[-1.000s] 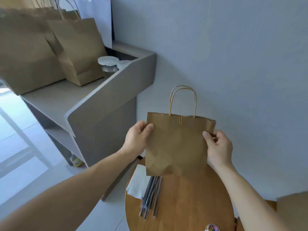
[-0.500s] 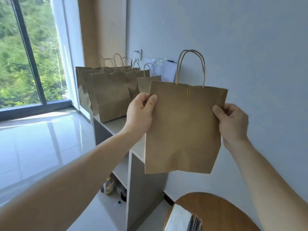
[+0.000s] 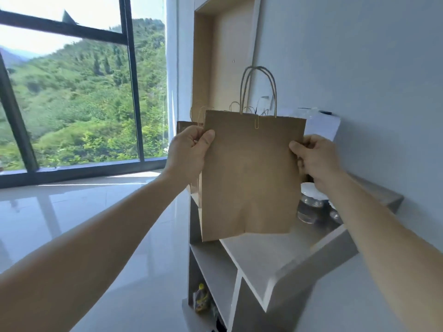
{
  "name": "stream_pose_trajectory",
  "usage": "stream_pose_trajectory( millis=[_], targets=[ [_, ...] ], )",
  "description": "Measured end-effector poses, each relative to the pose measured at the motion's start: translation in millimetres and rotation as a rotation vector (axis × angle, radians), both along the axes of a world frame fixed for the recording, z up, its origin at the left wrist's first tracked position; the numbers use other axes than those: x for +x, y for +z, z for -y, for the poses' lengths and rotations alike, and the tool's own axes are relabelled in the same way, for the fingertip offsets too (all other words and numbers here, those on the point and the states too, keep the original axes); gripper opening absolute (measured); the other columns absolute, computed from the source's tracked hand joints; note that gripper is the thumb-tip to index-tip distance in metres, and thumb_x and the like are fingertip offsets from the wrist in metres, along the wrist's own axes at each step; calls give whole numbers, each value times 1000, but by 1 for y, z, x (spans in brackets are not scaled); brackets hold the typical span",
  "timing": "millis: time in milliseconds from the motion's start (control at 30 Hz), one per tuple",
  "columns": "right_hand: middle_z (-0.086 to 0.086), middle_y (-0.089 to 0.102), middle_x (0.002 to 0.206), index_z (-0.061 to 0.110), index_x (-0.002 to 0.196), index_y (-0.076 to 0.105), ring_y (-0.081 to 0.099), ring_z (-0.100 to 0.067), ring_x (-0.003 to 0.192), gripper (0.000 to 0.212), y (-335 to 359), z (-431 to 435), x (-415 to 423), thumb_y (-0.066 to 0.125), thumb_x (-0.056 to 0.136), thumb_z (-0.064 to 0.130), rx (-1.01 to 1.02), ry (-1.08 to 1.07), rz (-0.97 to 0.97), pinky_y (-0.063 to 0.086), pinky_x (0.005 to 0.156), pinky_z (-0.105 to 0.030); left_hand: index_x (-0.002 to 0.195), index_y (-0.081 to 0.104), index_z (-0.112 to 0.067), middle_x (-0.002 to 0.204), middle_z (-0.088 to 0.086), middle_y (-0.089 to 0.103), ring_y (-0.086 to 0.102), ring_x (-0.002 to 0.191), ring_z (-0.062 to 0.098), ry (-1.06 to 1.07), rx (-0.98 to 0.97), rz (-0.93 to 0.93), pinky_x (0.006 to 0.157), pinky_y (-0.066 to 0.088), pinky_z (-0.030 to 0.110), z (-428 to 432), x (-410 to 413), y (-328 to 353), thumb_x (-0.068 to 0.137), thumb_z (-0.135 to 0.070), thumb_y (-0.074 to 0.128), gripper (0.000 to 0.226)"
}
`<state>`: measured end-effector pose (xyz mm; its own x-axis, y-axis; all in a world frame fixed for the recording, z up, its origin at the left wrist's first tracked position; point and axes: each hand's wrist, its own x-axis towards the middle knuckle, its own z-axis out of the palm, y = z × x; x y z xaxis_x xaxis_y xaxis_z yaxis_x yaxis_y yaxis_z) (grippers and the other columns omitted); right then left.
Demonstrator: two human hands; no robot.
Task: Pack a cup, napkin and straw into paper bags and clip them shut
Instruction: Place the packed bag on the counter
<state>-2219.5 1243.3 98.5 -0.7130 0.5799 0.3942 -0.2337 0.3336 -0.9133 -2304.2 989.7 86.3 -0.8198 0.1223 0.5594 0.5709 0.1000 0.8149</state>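
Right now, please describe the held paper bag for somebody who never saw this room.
Find the grey shelf unit beside the window. Before it, the left hand and right hand hold a brown paper bag by its sides. Unlike the bags standing behind, it hangs in the air.

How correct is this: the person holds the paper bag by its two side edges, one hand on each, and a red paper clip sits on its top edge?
One detail is wrong. The paper clip is gold-coloured, not red; the head view shows it on the top edge. The rest holds: the left hand and the right hand hold the paper bag by its side edges.
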Motion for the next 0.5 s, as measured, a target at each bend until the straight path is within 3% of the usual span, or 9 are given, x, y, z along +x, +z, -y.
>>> stream_pose_trajectory(
  millis=[67, 133, 200, 500],
  targets=[
    [7, 59, 63, 17, 78, 60, 47, -4, 40, 17, -10, -16, -35, 69, 90, 10, -7, 71, 40, 39, 41, -18, 81, 67, -18, 80, 3, 59, 52, 72, 10, 24, -61, 52, 60, 43, 13, -5, -23, -11, 96, -31, 62, 20],
    [9, 60, 60, 16, 77, 60, 47, -5, 40, 17, -20, -29, -68, 67, 91, 9, 20, 130, 93, 39, 41, -18, 91, 68, -4, 83, 12, 61, 54, 76, 23, 37, -98, 115, 79, 52, 33, -10, -44, -23, 96, -31, 62, 28],
    [13, 60, 56, 17, 79, 61, 49, -5, 40, 15, -29, -40, -98, 66, 91, 9, 64, 175, 146, 39, 39, -17, 94, 68, 0, 92, 25, 67, 61, 84, 37, 65, -130, 143, 89, 50, 50, -17, -61, -35, 96, -31, 62, 32],
    [-7, 64, 79, 13, 86, 60, 60, -15, 50, 10, -60, -67, -177, 65, 92, 7, 153, 227, 296, 38, 41, -27, 95, 74, -8, 96, 21, 72, 65, 95, 39, 129, -185, 241, 90, 52, 51, -38, -108, -71, 95, -33, 63, 27]
  ],
)
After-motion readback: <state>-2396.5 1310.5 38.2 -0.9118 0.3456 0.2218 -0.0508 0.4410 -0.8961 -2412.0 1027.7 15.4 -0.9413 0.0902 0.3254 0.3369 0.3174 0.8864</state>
